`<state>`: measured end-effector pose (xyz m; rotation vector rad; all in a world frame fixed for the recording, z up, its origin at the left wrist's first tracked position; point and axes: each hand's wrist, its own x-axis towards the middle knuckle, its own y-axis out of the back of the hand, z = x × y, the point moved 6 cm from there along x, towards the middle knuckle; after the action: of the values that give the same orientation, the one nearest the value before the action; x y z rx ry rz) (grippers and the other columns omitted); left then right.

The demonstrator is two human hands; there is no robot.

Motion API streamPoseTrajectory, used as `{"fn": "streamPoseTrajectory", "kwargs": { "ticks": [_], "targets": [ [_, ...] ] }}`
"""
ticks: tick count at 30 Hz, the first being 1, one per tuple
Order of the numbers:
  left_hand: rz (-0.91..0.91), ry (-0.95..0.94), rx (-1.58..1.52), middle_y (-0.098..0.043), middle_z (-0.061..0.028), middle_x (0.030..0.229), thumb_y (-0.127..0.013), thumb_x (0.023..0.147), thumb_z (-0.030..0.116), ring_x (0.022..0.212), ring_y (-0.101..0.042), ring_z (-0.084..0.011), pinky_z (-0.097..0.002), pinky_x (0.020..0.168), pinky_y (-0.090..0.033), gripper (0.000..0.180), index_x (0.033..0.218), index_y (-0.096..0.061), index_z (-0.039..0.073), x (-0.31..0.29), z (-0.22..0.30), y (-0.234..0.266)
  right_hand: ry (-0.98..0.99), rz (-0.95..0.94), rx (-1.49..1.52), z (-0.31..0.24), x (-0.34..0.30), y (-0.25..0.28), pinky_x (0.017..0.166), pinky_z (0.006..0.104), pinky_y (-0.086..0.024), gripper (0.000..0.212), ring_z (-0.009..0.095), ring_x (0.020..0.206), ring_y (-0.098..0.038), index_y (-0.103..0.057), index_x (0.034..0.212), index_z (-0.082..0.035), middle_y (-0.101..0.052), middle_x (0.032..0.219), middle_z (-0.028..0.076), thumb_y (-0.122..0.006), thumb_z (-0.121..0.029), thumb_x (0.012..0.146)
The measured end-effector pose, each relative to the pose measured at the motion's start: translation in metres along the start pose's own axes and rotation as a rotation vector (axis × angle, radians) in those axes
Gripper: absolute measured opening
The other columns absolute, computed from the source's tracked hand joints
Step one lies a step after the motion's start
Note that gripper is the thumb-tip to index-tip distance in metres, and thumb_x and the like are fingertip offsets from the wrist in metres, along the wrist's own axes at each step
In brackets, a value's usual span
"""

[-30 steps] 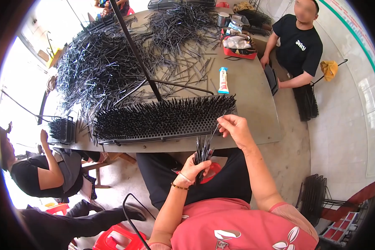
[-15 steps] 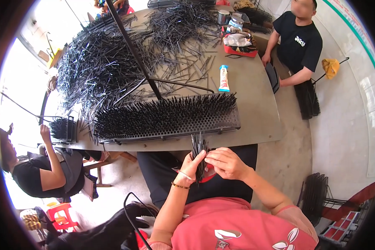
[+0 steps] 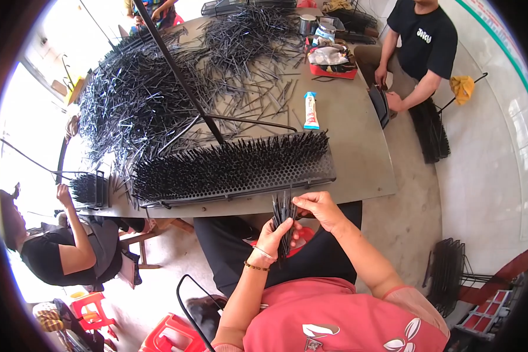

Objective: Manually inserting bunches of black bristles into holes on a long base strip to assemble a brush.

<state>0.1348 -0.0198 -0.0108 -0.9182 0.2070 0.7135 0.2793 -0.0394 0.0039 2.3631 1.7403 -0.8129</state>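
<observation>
A bundle of thin black rods (image 3: 283,212) stands roughly upright in my left hand (image 3: 274,237), whose fingers are wrapped round its lower half. At the top of the bundle, my right hand (image 3: 321,209) pinches its thumb and forefinger together on what looks like a single rod; the tip is too fine to make out fully. Just beyond my hands, a long perforated rack (image 3: 264,186) lies along the table's near edge. Upright black rods (image 3: 217,161) fill most of its holes densely, while its near strip and right end show bare holes.
Heaps of loose black rods (image 3: 141,100) cover the left and far table (image 3: 364,158). A dark metal bar (image 3: 176,70) slants up behind the rack. A wrapped snack (image 3: 311,110) and red box (image 3: 333,70) lie to the right. People sit left and right; red stools (image 3: 173,334) stand below.
My right hand has moved up from the bundle's middle to its top, its fingers now pinched there. My left hand still grips the bundle. The view has shifted slightly.
</observation>
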Motion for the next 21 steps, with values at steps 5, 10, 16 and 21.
{"fn": "streamPoseTrajectory", "kwargs": {
  "ticks": [5,10,16,21],
  "targets": [
    [0.081,-0.003,-0.060,-0.064,-0.0055,0.083,-0.055,0.093,0.017,0.062,-0.057,-0.0109,-0.0230,0.051,-0.048,0.015,0.097,-0.059,0.004,0.004,-0.006,0.012,0.299,0.188,0.025,-0.046,-0.002,0.009,0.059,0.0209,-0.048,0.018,0.009,0.066,-0.060,-0.067,0.096,0.001,-0.066,0.081,0.005,-0.062,-0.015,0.089],
    [0.059,-0.031,-0.007,-0.064,-0.0057,0.083,-0.055,0.092,0.015,0.059,-0.054,-0.0097,-0.0221,0.049,-0.045,0.011,0.094,-0.058,0.005,0.007,0.001,0.009,0.743,0.403,-0.144,-0.099,0.007,0.007,0.065,0.0213,-0.051,0.015,0.010,0.071,-0.062,-0.065,0.098,0.004,-0.065,0.083,0.006,-0.060,-0.007,0.090],
    [0.051,-0.039,0.006,-0.064,-0.0065,0.084,-0.056,0.091,0.012,0.056,-0.053,-0.0097,-0.0226,0.048,-0.045,0.006,0.093,-0.055,0.007,0.004,0.005,0.004,0.991,0.413,-0.449,-0.111,0.027,-0.001,0.065,0.0221,-0.051,0.015,0.011,0.070,-0.063,-0.064,0.098,0.005,-0.063,0.082,0.006,-0.061,-0.006,0.088],
    [0.061,-0.030,-0.010,-0.064,-0.0071,0.084,-0.058,0.090,0.012,0.056,-0.054,-0.0104,-0.0228,0.047,-0.045,0.010,0.097,-0.053,0.007,0.003,0.003,0.009,1.035,0.444,-0.482,-0.111,0.024,-0.004,0.063,0.0225,-0.051,0.014,0.012,0.069,-0.063,-0.064,0.098,0.005,-0.064,0.082,0.007,-0.061,-0.005,0.088]
  ]
}}
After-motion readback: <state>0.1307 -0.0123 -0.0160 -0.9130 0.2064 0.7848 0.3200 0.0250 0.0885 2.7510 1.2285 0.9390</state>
